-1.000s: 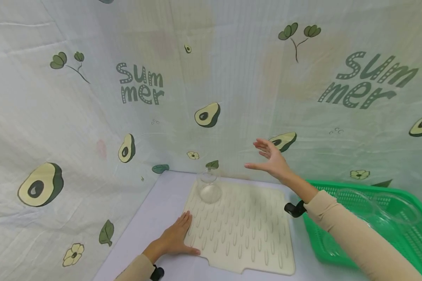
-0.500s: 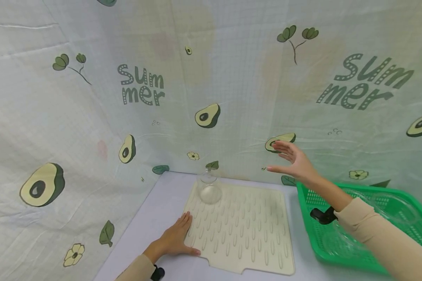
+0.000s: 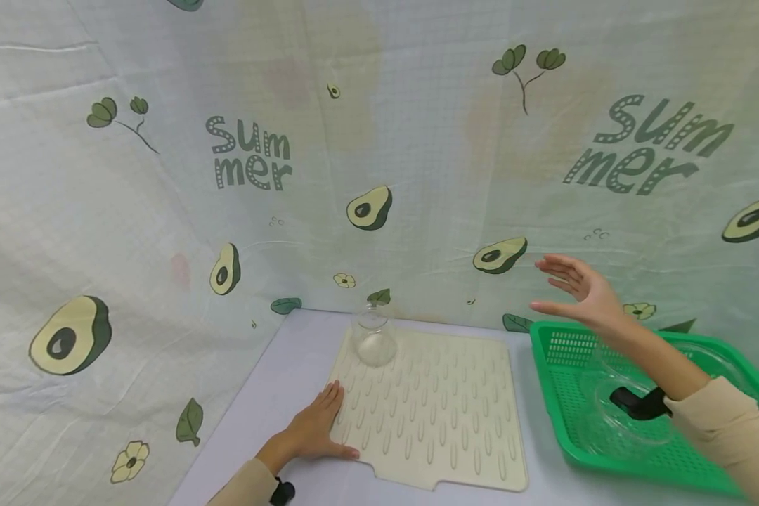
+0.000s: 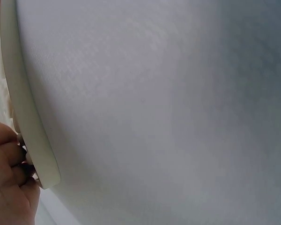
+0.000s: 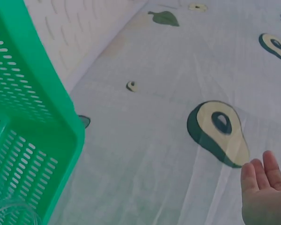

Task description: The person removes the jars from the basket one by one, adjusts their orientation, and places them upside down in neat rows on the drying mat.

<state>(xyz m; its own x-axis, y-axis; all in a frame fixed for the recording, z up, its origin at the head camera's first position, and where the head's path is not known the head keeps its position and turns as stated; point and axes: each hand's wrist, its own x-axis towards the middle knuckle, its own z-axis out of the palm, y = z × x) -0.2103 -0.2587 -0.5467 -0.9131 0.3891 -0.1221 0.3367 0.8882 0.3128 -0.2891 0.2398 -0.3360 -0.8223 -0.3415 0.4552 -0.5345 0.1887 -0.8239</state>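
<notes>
A cream ridged drying mat (image 3: 445,400) lies on the light table. My left hand (image 3: 316,425) rests at its front left corner, fingers straight along the left edge and thumb by the front edge; the left wrist view shows this hand (image 4: 11,180) beside the mat's rim (image 4: 25,103). A clear, round see-through vessel (image 3: 374,343) with a narrow top stands on the mat's back left part. My right hand (image 3: 578,292) is raised above the left back edge of the green basket (image 3: 559,422), fingers and thumb spread apart with nothing between them.
Inside the basket lie several clear round pieces (image 3: 620,414), partly hidden by my right forearm; a clear rim (image 5: 14,206) shows in the right wrist view. A white cloth (image 3: 417,140) printed with avocados hangs behind and to the left of the table.
My right hand has moved right, from over the mat's back right side to above the basket. The left hand, the mat and the clear vessel have stayed in place.
</notes>
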